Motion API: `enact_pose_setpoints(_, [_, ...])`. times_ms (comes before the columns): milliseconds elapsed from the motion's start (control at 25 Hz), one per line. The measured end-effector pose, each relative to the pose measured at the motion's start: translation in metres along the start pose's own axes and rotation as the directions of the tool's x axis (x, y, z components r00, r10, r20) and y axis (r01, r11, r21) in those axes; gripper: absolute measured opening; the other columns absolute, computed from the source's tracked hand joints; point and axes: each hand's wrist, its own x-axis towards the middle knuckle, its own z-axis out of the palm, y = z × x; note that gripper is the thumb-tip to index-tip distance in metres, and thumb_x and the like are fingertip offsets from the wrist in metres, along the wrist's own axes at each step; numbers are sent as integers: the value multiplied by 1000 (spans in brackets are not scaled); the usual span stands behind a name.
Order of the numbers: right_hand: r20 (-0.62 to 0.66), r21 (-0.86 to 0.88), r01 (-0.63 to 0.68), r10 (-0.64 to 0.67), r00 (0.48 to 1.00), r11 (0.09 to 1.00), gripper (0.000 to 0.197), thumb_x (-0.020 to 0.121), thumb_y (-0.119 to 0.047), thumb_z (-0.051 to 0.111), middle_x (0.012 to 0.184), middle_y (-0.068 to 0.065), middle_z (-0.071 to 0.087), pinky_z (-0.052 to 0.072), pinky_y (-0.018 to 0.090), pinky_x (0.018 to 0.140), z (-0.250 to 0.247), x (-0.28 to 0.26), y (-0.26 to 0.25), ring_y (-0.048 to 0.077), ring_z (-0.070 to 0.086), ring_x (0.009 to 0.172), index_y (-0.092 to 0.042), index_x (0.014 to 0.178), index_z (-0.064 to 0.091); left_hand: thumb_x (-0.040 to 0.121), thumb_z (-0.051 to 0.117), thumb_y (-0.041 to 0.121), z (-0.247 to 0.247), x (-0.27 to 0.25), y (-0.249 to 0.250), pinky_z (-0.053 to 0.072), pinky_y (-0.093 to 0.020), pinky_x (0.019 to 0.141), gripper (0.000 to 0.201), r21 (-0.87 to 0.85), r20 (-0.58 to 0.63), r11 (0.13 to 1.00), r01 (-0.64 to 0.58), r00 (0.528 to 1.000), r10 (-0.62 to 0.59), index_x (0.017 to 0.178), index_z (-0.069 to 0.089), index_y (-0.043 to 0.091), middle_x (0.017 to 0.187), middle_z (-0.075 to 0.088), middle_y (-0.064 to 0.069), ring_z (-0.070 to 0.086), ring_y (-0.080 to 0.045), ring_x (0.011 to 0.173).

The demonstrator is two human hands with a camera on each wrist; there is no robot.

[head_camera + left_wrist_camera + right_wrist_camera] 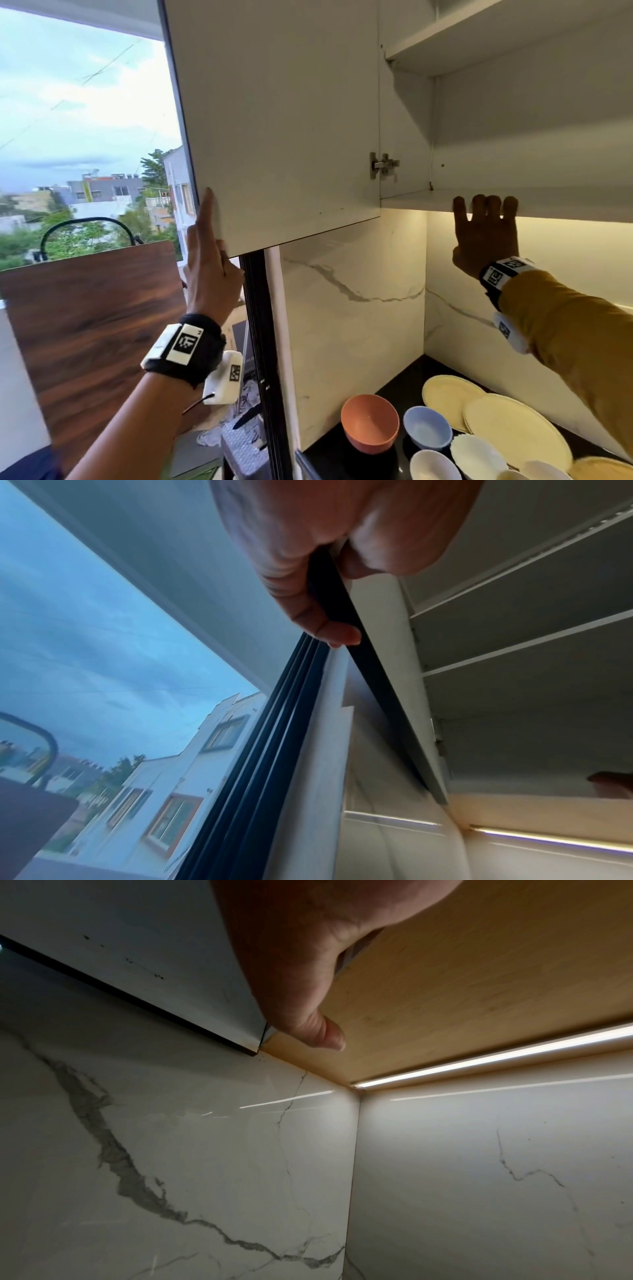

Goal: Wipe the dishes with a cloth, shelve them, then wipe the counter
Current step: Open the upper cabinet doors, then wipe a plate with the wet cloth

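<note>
The left hand [209, 274] pinches the open cabinet door's [281, 120] lower corner; the right hand [486, 236] hooks four fingers over the bottom shelf's [565, 205] front edge; the dishes [513, 431] sit on the counter [329, 459] below

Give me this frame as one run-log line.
phase: cupboard open | left hand: grips cabinet door edge | right hand: holds bottom shelf lip | dishes: on counter

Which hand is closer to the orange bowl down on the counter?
Left, though only slightly. The left hand grips the open cabinet door's edge, up and to the left of the orange bowl. The right hand holds the cabinet's bottom shelf edge, higher and to the right.
</note>
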Motion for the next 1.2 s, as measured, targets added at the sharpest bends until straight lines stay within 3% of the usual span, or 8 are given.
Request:
enact_pose_setpoints(160, [-16,23,-7,8,1000,1000,102,67,-38,81,133,24,40,22,57,115,1,1,0,43,39,127,-6,149,29,84,34,-21,3,15,-15,44,-40,83,110,20,35,999,50,998,-51,160,6,54,151,44,-3,58,-38,111])
enact_pose_setpoints(440, [10,5,-14,14,1000,1000,105,66,-39,81,135,23,38,21,55,116,6,-4,3,43,37,128,-7,151,27,82,39,-22,3,26,-36,56,-56,80,119,37,108,997,72,991,-76,155,-1,64,147,48,-9,67,-37,94])
enact_pose_setpoints(520, [13,-1,-19,19,1000,1000,105,65,-39,81,135,23,38,20,55,116,6,-2,4,43,37,129,-8,150,28,86,38,-19,7,30,-37,52,-52,84,112,54,80,998,44,996,-48,157,0,59,151,44,-11,62,-40,105])
enact_pose_setpoints(720, [26,26,4,-5,1000,1000,105,67,-41,79,138,21,34,20,56,118,2,3,-5,43,35,132,-9,151,24,79,63,-3,11,4,-31,18,-39,124,92,166,-147,986,15,989,10,159,27,27,160,24,-13,29,-29,145])
enact_pose_setpoints(800, [49,45,2,-5,999,999,107,70,-42,78,141,22,33,18,57,119,1,1,-5,44,34,134,-8,153,22,77,64,8,18,-21,-17,-1,-21,122,78,121,-194,993,19,981,5,150,39,22,159,27,-9,24,-27,148])
enact_pose_setpoints(960, [55,104,14,-20,998,994,104,83,-50,70,156,24,27,9,58,125,-10,-4,1,46,26,147,-8,161,16,79,60,12,52,-69,5,38,-45,109,43,-21,-14,981,-192,981,192,122,61,20,126,60,3,51,-21,121])
enact_pose_setpoints(1080, [-43,348,52,-39,998,936,87,84,-43,71,165,23,25,17,61,124,-27,-21,3,44,24,152,-11,157,36,87,61,4,84,-97,12,55,-38,86,28,-240,206,955,-174,952,226,99,69,28,101,69,21,63,-1,96])
enact_pose_setpoints(1200, [-164,553,107,-18,986,826,63,85,-37,69,157,14,42,40,53,109,-40,-61,2,38,39,143,-17,143,54,91,65,3,118,-126,15,59,-30,72,28,-310,420,934,-178,855,303,95,72,31,91,70,23,67,1,83])
